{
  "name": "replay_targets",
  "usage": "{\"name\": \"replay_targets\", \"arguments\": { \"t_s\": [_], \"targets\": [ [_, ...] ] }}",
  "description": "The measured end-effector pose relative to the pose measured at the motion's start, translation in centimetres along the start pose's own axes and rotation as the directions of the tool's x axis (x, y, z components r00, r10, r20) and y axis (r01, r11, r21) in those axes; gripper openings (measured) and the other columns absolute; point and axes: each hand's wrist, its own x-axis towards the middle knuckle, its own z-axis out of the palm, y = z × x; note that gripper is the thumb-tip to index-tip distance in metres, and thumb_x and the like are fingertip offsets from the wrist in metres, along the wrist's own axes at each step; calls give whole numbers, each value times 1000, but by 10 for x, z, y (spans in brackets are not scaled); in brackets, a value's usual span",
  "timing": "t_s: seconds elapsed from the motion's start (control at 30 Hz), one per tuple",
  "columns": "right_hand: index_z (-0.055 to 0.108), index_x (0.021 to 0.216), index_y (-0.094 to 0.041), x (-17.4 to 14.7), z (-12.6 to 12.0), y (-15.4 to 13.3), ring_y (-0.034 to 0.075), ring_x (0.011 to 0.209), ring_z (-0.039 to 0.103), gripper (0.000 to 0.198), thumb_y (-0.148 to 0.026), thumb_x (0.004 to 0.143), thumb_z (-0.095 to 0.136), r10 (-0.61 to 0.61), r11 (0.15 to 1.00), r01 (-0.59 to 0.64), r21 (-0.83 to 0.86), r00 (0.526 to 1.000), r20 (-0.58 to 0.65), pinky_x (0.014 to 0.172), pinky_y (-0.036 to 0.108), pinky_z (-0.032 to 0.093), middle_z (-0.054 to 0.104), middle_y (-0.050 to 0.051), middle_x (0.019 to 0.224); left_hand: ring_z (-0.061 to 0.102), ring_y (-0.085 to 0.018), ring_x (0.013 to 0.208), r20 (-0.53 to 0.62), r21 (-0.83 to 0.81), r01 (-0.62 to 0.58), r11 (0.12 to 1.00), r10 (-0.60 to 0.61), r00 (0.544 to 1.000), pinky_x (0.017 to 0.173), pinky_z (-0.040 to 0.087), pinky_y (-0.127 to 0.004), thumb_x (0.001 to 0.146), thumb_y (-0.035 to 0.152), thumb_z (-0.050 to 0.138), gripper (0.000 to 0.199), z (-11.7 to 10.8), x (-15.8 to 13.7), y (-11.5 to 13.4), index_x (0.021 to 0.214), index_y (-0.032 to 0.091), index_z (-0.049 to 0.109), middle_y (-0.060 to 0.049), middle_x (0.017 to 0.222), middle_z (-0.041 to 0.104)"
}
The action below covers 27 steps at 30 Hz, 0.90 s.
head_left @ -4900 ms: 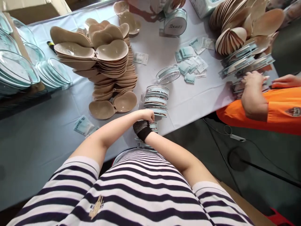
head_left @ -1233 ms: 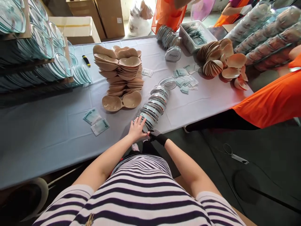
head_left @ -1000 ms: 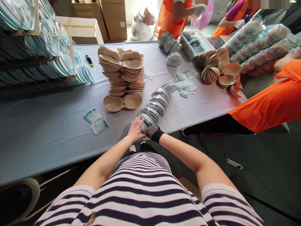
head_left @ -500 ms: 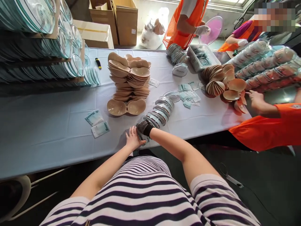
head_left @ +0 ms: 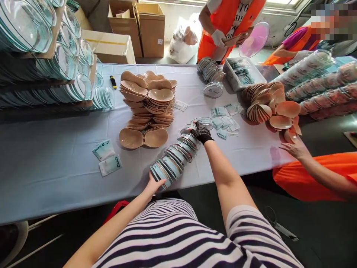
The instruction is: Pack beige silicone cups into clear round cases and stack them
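Your left hand (head_left: 151, 187) grasps near end of cases (head_left: 175, 158), right hand (head_left: 201, 132) (gloved) far end; uneven squeeze could buckle them.

Cloth-covered counter (head_left: 69, 160): centre, stacked beige cups (head_left: 147, 97) and a row of clear cases (head_left: 173, 160); near left, printed packets (head_left: 110, 165); far left, apparently a cutter (head_left: 113, 82).

Open cardboard boxes (head_left: 152, 39) — near them, a stuffed bag (head_left: 182, 45) (translucent)

Daylight from a far window (head_left: 284, 3) washes the worktop (head_left: 192, 87), glinting on clear cases (head_left: 83, 87) at left; near floor (head_left: 237, 223) dim.
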Motion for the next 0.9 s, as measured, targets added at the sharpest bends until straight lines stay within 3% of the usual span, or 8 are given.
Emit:
{"name": "replay_targets", "arguments": {
  "t_s": [0.07, 0.17, 0.33, 0.47, 0.57, 0.63, 0.8, 0.9],
  "targets": [
    [44, 145, -16, 15, 4, 27, 35, 127, 52, 69, -44, 86, 64, 98, 995, -101, 21, 988, 119, 108, 46, 39, 54, 17, 141, 55, -34, 125, 26, -66, 76, 995, -74, 997, 78, 58, -39, 61, 60, 80, 114, 2, -4, 4, 148, 39, 8, -13, 154, 37],
    [47, 141, -18, 16, 20, 54, 33, 124, 55, 66, -49, 85, 62, 128, 981, -147, 123, 980, 152, 106, 43, 42, 57, 15, 138, 54, -33, 128, 31, -70, 79, 994, -77, 997, 78, 59, -38, 60, 61, 81, 110, 2, -9, 10, 146, 40, 15, -12, 155, 38],
    [53, 130, -16, -14, 33, 95, 29, 114, 60, 62, -49, 79, 66, 162, 943, -194, 269, 977, 137, 102, 43, 45, 63, 15, 128, 52, -33, 130, 34, -118, 80, 990, -77, 996, 79, 59, -37, 63, 54, 82, 106, -2, -15, 11, 146, 38, 18, -11, 153, 41],
    [53, 130, -13, -35, 38, 118, 26, 120, 57, 58, -48, 84, 55, 90, 818, -199, 539, 971, 223, 104, 39, 44, 60, 16, 133, 52, -34, 129, 46, -187, 122, 975, -115, 992, 80, 59, -40, 63, 43, 83, 101, -5, -20, 19, 144, 35, 24, -12, 151, 44],
    [57, 129, -16, -43, 42, 115, 26, 120, 58, 55, -52, 88, 49, 74, 717, -273, 642, 945, 319, 105, 40, 45, 63, 15, 131, 58, -33, 123, 88, -270, 187, 944, -170, 982, 81, 57, -42, 74, 43, 74, 80, -9, -20, 29, 141, 34, 31, -11, 144, 52],
    [60, 128, -17, -50, 44, 106, 25, 121, 58, 57, -56, 88, 49, 62, 713, -274, 645, 941, 332, 107, 40, 43, 64, 13, 130, 64, -30, 115, 58, -330, 224, 917, -217, 974, 81, 56, -46, 85, 43, 61, 61, -13, -18, 31, 140, 33, 35, -9, 137, 59],
    [56, 134, -16, -87, 28, 76, 27, 126, 53, 69, -65, 87, 45, -54, 803, -85, 590, 975, 214, 109, 43, 41, 62, 13, 132, 67, -27, 107, 12, -555, 274, 786, -321, 947, 91, 52, -49, 92, 49, 47, 40, -31, -20, 19, 123, 26, 55, -4, 107, 74],
    [53, 138, -18, -128, -11, 52, 30, 127, 52, 72, -67, 88, 45, -166, 869, 122, 480, 985, 51, 110, 48, 40, 59, 13, 135, 67, -24, 111, 85, -607, 293, 739, -306, 948, 99, 51, -43, 94, 51, 40, 41, -32, -19, 17, 111, 22, 64, -4, 98, 76]
  ]
}}
